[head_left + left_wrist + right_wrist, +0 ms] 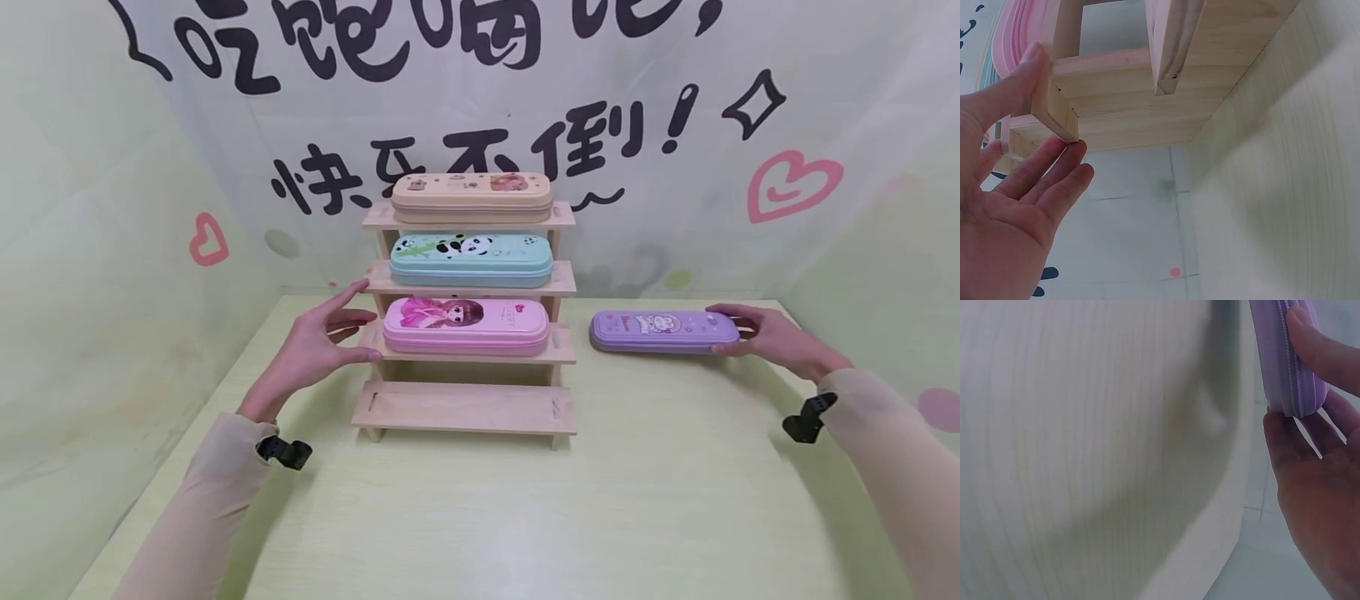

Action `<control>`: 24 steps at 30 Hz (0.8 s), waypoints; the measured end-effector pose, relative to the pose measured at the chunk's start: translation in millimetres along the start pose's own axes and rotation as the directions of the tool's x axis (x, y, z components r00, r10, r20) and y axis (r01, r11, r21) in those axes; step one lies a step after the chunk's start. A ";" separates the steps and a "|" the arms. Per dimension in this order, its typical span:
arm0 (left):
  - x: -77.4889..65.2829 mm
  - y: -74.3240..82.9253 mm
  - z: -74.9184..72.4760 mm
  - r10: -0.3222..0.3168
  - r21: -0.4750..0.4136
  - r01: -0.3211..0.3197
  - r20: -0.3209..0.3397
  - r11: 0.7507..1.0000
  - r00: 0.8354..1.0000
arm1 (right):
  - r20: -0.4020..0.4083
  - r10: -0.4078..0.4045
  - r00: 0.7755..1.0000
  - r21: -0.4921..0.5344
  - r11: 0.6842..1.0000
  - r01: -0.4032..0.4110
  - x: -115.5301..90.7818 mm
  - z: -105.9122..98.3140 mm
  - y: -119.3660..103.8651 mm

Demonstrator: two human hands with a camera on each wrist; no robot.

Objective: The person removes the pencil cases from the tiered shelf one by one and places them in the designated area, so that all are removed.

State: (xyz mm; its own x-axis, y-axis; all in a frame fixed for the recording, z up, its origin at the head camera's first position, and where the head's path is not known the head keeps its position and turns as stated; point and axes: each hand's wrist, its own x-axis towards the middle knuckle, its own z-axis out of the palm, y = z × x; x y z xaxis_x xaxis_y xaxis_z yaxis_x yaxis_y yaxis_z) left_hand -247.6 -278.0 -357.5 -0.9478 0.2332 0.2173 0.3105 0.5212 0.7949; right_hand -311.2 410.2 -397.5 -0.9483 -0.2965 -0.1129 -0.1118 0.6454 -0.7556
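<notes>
A wooden stepped rack point(465, 408) stands on the table, with a beige pencil case point(471, 200) on its top tier. Below sit a mint panda pencil case point(471, 261) and a pink pencil case point(467, 327) printed with a girl. The lowest tier is bare. My left hand point(309, 346) holds the left end of the pink case's tier, thumb at the front edge and fingertips at the back corner. To the right of the rack, my right hand point(774, 337) grips the right end of a purple pencil case point(660, 331), thumb in front and fingers behind.
A pale wood-grain table point(480, 517) runs under everything. Behind it hangs a light cloth backdrop point(645, 242) with black lettering and pink hearts, and similar cloth closes both sides. Each wrist carries a black strap mount point(285, 452).
</notes>
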 end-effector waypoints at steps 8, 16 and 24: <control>0.8 -0.6 2.6 0.000 -0.013 0.000 0.001 1.000 1.000 | 0.000 0.009 1.000 -0.095 0.995 -0.009 6.6 -2.3 9.8; 0.6 -1.3 3.1 0.004 -0.009 -0.004 0.003 1.000 1.000 | 0.020 0.024 1.000 -0.102 0.995 -0.022 10.8 -2.4 18.0; 1.0 -0.9 0.8 0.009 0.003 -0.009 0.001 1.000 1.000 | 0.041 0.031 0.999 -0.076 0.997 -0.028 14.9 0.4 19.9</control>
State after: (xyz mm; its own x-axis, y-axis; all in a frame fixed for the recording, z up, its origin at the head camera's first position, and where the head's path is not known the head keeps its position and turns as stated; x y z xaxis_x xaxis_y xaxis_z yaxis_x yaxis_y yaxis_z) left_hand -248.8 -277.7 -358.5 -0.9449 0.2385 0.2241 0.3192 0.5211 0.7915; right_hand -327.5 418.3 -414.4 -0.9382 -0.3053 -0.1630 -0.1076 0.7050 -0.7009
